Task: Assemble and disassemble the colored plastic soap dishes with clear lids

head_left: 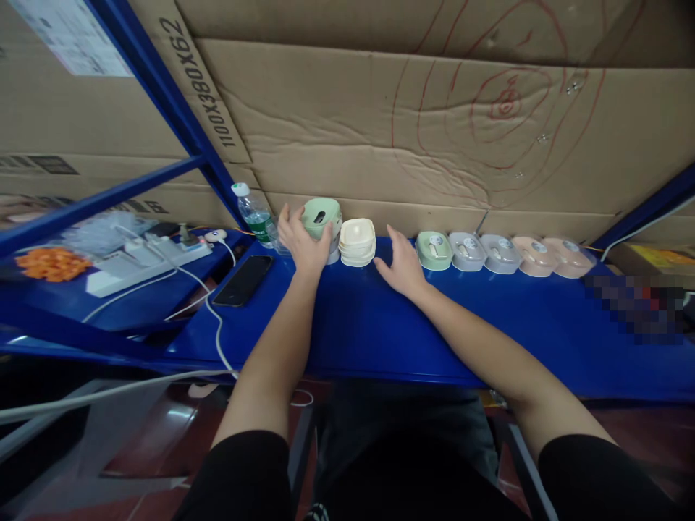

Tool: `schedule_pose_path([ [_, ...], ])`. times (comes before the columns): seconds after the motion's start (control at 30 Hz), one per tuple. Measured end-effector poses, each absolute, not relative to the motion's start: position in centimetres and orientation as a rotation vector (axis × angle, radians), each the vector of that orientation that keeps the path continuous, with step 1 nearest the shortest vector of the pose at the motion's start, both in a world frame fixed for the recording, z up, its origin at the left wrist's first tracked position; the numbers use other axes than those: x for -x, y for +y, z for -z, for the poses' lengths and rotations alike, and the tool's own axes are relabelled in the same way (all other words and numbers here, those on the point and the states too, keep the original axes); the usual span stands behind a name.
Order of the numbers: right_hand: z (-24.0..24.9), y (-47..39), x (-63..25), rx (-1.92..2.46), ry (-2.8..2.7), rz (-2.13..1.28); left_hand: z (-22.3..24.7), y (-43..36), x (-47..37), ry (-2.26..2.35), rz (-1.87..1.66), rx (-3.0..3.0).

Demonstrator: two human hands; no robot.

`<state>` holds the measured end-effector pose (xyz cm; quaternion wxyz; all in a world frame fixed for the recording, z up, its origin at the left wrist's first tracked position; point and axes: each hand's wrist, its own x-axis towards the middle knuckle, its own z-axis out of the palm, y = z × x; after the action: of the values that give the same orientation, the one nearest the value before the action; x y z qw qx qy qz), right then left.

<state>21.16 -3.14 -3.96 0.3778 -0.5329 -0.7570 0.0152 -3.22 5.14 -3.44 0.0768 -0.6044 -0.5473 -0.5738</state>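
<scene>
My left hand curves around the near left side of a pale green rounded-square container with a dark oval slot on top, thumb and fingers touching it. A greyish piece shows beneath it, mostly hidden. Right beside this stands a short stack of cream rounded-square dishes. To the right of the dishes, apart from them, my right hand is open, fingers stretched and thumb spread, holding nothing. Beyond it is a green box with a clear lid, the first in a row.
The row continues with grey boxes and pinkish boxes. On the left are a water bottle, a black phone, a white cable, a power strip and orange pieces. Cardboard walls the back of the blue table.
</scene>
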Motion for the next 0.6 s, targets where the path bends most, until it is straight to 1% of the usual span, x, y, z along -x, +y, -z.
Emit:
schedule_pose_path([
  [0.1, 2.0, -3.5, -24.1, 1.463, -1.979, 0.114, 2.9, 4.5, 2.8, -1.531, 1.745, 1.793],
  [0.17, 1.6, -3.9, -26.4, 1.57, -2.02, 0.211, 2.6, 3.9, 2.2, -1.442, 1.755, 1.833],
  [0.27, 2.6, -4.6, -29.4, 1.737, -2.05, 0.284, 2.4, 2.7, 0.6, -1.268, 1.753, 1.963],
  [0.33, 3.9, -5.1, -30.9, 1.779, -2.069, 0.273, 2.4, 1.7, -0.8, -1.14, 1.741, 2.052],
  [0.4, 5.0, -5.4, -32.0, 1.698, -2.086, 0.208, 2.6, 0.6, -2.2, -1.023, 1.707, 2.132],
  [0.47, 5.7, -5.7, -32.8, 1.514, -2.116, 0.106, 2.8, -0.3, -3.5, -0.908, 1.641, 2.23],
  [0.6, 6.1, -6.0, -33.5, 1.267, -2.132, -0.062, 3.3, -1.3, -5.1, -0.7, 1.443, 2.461],
])
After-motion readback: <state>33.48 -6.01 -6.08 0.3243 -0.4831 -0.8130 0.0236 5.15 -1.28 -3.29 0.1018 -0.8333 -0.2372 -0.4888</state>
